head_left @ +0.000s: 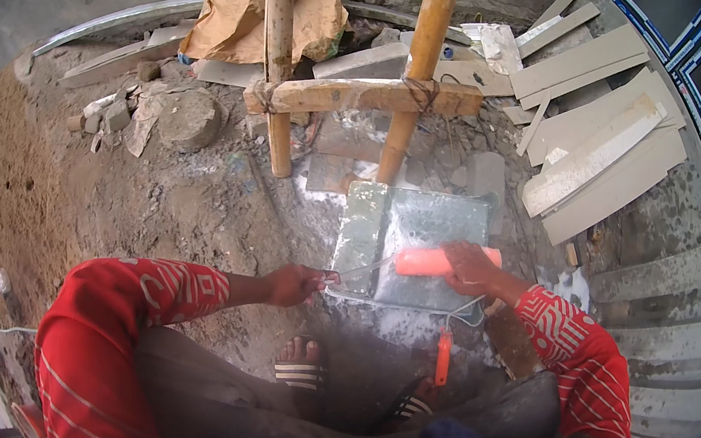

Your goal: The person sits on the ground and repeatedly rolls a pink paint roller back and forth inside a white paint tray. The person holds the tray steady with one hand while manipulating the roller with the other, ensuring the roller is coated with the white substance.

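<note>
My right hand (471, 269) is closed around the coral-pink sleeve of a paint roller (418, 263), near its right part. A bent metal wire runs from that side down to an orange handle (444, 360), apparently the roller's own. My left hand (295, 284) is closed on one end of a thin, pale strip (365, 268), whose other end reaches the sleeve's left end. I cannot make out its kind. Beneath the roller lies a grey-green paint tray (354, 229), smeared with white in its right part.
Beyond the tray, a bamboo ladder (421, 16) stands with a wooden crosspiece (360, 97) tied to it. Cut board offcuts (602, 157) are piled at right. Rubble (191, 120) and crumpled brown paper (238, 24) lie at the back. My sandalled feet (299, 365) are close by.
</note>
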Demonstrator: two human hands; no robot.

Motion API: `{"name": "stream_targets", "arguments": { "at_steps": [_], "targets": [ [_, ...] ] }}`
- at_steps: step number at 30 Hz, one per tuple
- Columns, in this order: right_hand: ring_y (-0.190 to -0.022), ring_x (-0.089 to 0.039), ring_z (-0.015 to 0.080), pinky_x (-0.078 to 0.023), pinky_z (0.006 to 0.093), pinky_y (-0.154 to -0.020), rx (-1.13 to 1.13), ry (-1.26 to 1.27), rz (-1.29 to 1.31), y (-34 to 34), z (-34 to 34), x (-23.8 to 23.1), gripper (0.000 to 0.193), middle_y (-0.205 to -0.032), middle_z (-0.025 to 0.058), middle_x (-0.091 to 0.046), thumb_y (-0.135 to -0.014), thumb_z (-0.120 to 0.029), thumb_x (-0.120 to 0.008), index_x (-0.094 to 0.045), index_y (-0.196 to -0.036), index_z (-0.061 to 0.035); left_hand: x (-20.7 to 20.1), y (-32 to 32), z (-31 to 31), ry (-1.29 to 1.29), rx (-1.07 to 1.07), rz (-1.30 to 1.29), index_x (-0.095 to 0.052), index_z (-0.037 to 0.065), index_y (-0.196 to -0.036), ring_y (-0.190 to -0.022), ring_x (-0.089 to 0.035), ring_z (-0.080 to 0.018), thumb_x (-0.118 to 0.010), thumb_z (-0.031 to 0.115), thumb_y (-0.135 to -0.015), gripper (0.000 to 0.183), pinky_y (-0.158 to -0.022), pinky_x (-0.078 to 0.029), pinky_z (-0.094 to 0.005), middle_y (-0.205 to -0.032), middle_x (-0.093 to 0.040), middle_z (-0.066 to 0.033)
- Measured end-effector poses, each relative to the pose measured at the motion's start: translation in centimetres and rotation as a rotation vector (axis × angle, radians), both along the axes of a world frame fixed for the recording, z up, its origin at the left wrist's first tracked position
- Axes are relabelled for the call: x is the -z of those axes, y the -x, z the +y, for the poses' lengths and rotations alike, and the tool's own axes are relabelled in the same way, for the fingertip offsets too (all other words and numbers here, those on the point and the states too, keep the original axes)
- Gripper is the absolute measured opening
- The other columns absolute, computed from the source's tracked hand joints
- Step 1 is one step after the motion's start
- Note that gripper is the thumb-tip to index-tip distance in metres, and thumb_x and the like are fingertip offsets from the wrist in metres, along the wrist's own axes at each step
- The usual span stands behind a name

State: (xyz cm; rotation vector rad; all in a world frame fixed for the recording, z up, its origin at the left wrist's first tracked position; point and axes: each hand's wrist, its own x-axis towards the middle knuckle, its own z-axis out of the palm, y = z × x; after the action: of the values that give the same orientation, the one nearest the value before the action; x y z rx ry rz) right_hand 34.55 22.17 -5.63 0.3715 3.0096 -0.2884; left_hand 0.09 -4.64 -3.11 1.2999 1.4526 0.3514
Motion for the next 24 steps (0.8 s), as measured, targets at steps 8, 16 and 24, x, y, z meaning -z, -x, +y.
{"name": "stream_targets", "arguments": {
  "at_steps": [8, 16, 24],
  "targets": [
    [-0.105, -0.051, 0.0337, -0.043, 0.0450, -0.086, 0.046, 0.102, 0.016, 0.4, -0.1, 0.2, 0.062, -0.111, 0.0149, -0.053, -0.073, -0.026, -0.073, -0.052, -0.125, -0.0001, 0.8, -0.5, -0.9, 0.023, -0.014, -0.005, -0.058, 0.014, -0.131, -0.073, -0.065, -0.0125, -0.049, 0.021, -0.102, 0.031, -0.075, -0.053, -0.0304, -0.093, -0.069, -0.0076],
    [-0.101, -0.051, 0.0311, -0.042, 0.0435, -0.082, 0.031, 0.027, 0.040, 0.5, -0.4, 0.0, 0.054, -0.106, 0.0124, -0.052, -0.069, -0.023, -0.076, -0.055, -0.113, -0.0023, -1.4, -1.5, -1.0, -0.003, 0.010, -0.003, -0.056, 0.014, -0.133, -0.076, -0.068, -0.0141, -0.050, 0.022, -0.102, 0.033, -0.076, -0.052, -0.0316, -0.080, -0.069, -0.0064],
    [-0.101, -0.052, 0.0341, -0.042, 0.0452, -0.086, 0.057, 0.002, 0.025, 0.1, -0.3, 0.8, 0.053, -0.108, 0.0152, -0.054, -0.071, -0.028, -0.077, -0.054, -0.113, -0.0039, -1.7, -1.8, -1.2, -0.016, 0.041, -0.024, -0.053, 0.015, -0.138, -0.078, -0.069, -0.0138, -0.048, 0.021, -0.102, 0.036, -0.076, -0.053, -0.0314, -0.086, -0.070, -0.0090]
  ]
}}
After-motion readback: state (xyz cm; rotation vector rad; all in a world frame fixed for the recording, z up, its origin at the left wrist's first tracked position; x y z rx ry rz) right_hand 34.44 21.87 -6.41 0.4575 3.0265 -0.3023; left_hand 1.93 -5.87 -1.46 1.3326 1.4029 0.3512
